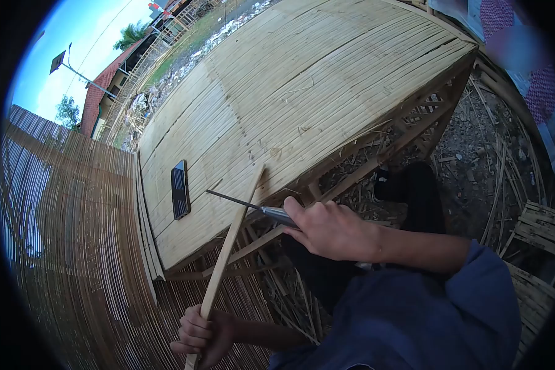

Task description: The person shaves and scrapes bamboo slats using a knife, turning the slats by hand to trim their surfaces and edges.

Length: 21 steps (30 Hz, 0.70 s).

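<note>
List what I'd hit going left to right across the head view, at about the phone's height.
Slatted screen → phone → pale strip → right hand → dark trouser leg. Bladed tool left out: it crosses the strip.

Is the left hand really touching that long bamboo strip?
Touching: the head view shows the left hand wrapped around the bamboo strip.

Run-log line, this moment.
left hand: grips pale strip | right hand: holds narrow-bladed tool across strip | phone: on slatted table
</note>
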Each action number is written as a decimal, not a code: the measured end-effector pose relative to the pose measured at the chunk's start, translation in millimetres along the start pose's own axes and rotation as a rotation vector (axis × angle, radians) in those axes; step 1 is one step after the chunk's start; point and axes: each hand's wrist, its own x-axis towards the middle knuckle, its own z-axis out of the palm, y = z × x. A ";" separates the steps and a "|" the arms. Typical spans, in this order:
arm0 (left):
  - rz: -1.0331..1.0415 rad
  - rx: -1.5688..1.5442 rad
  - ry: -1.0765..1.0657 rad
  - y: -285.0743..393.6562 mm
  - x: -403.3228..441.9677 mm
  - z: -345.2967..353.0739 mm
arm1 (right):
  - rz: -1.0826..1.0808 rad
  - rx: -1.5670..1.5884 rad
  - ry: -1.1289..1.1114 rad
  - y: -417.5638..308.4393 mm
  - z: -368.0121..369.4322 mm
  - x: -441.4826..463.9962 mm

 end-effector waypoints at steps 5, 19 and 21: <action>-0.013 -0.039 0.021 5.6 -0.7 -11.4 | 0.045 0.023 -0.019 -21.6 6.7 -7.1; -0.030 -0.068 0.142 19.9 -5.3 -24.8 | -0.172 -0.180 0.035 -21.2 37.8 -34.1; -0.021 -0.050 0.173 21.4 -6.9 -19.4 | -0.049 -0.267 0.133 -3.0 35.6 -22.4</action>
